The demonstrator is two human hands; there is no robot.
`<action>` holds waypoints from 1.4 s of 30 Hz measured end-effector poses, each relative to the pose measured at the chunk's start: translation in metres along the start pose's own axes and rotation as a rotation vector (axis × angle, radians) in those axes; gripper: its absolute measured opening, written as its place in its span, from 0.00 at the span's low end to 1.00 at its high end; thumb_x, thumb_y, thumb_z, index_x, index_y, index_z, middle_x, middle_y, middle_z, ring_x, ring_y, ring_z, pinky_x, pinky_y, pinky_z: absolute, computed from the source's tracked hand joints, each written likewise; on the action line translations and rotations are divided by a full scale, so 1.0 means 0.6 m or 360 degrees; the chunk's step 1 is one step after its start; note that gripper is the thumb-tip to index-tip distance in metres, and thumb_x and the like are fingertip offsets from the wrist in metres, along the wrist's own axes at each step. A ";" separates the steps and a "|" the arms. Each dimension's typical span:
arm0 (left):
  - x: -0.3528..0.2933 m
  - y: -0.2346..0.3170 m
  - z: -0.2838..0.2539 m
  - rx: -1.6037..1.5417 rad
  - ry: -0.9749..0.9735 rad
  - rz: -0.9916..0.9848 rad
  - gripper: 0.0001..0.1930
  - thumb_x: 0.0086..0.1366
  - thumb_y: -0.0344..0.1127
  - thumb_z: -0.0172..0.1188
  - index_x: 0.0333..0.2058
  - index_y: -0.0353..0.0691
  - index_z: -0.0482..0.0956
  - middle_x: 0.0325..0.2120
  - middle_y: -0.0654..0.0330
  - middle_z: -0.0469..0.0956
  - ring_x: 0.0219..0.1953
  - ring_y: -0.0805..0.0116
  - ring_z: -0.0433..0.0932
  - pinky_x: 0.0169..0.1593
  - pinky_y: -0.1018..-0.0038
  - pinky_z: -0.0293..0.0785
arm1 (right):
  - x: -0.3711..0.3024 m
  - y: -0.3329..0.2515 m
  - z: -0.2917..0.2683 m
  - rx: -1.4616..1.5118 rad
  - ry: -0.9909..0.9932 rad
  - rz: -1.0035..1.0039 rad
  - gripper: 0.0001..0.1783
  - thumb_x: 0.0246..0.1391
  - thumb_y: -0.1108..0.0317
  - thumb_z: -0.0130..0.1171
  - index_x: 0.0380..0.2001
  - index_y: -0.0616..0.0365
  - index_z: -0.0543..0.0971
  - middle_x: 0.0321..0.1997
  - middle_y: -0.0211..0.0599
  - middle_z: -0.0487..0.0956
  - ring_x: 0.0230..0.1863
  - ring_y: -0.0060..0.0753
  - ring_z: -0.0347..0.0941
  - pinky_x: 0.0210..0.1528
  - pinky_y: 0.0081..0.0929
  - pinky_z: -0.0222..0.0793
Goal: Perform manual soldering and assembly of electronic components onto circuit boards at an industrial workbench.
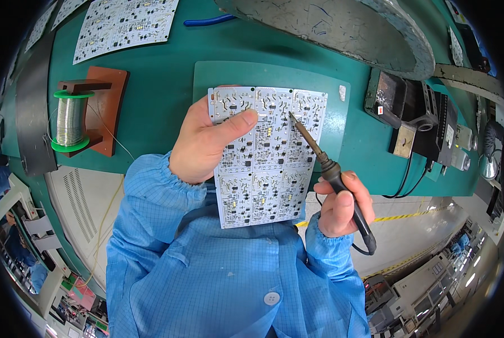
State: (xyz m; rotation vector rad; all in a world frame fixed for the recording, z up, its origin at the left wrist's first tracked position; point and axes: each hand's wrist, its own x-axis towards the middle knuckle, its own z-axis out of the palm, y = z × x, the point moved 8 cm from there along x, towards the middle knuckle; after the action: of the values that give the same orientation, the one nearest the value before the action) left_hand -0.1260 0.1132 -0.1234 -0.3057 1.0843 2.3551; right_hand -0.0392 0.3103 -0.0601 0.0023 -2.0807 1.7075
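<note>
A blue smock (224, 281) is nearest; beyond it, across the desk's (156, 84) near edge, the left hand's (204, 138) fingers clamp a white circuit board (271, 163) and the right hand's (342, 211) wrap a soldering iron (333, 173).

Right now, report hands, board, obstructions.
Left hand gripping white circuit board. Right hand holding soldering iron, tip at board's upper half, contact unclear. Nothing seen blocking the iron.

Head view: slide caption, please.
Left hand holds a white circuit-board panel while the right hand points a soldering iron at it; a wire spool sits at left.
</note>
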 end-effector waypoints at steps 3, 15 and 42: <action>-0.001 0.000 0.001 -0.0018 -0.0003 -0.0009 0.18 0.63 0.27 0.55 0.51 0.31 0.68 0.44 0.53 0.76 0.44 0.65 0.76 0.48 0.69 0.73 | -0.002 0.006 -0.002 0.0012 -0.0039 0.0003 0.21 0.56 0.57 0.55 0.40 0.68 0.74 0.26 0.53 0.78 0.18 0.35 0.74 0.28 0.30 0.72; -0.002 0.002 0.000 0.0044 0.0011 -0.0014 0.18 0.62 0.27 0.56 0.50 0.32 0.69 0.44 0.54 0.76 0.44 0.66 0.76 0.48 0.69 0.73 | -0.006 -0.003 0.020 -0.0018 -0.0177 -0.0057 0.20 0.58 0.57 0.52 0.43 0.66 0.70 0.30 0.52 0.75 0.16 0.33 0.73 0.26 0.27 0.70; -0.012 0.010 0.017 -0.0100 -0.0011 -0.0014 0.18 0.60 0.25 0.55 0.50 0.32 0.68 0.44 0.53 0.76 0.44 0.65 0.77 0.48 0.69 0.73 | -0.024 -0.008 -0.016 0.0111 0.0051 -0.0009 0.21 0.60 0.55 0.47 0.45 0.64 0.71 0.24 0.52 0.76 0.26 0.39 0.72 0.33 0.37 0.71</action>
State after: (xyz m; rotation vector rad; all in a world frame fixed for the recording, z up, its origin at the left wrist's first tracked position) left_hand -0.1234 0.1151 -0.1098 -0.3244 1.0050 2.3844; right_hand -0.0216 0.3144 -0.0588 0.0021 -1.9954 1.7647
